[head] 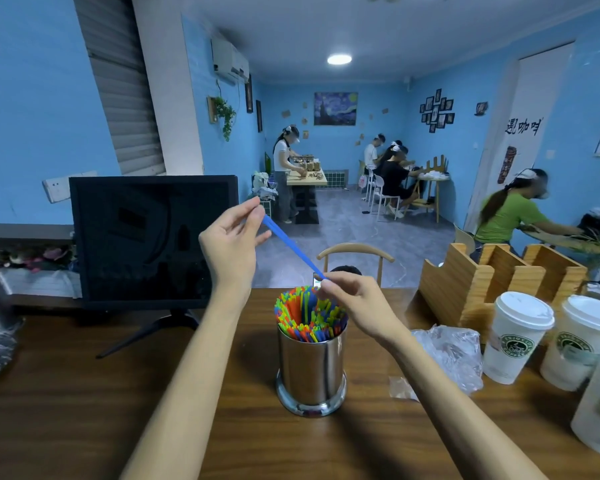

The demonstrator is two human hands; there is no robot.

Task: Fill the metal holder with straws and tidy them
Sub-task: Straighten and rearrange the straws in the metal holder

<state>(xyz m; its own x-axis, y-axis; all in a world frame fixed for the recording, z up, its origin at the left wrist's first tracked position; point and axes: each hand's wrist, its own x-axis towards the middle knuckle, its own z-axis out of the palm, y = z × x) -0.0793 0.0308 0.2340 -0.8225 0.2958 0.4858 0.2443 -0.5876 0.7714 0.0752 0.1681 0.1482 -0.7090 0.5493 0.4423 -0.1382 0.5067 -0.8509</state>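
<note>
A wooden table (84, 410) is bearing a shiny metal holder (311, 372), standing upright and packed with multicoloured straws (309, 318). Above it, the left hand (231, 242) is pinching the upper end of a blue straw (291, 245) between thumb and fingertips, the other fingers loosely spread. The right hand (355, 301) is pinching the straw's lower end just over the holder's mouth. The straw is slanting between both hands. Lidded paper cups (515, 337) are standing at the right.
</note>
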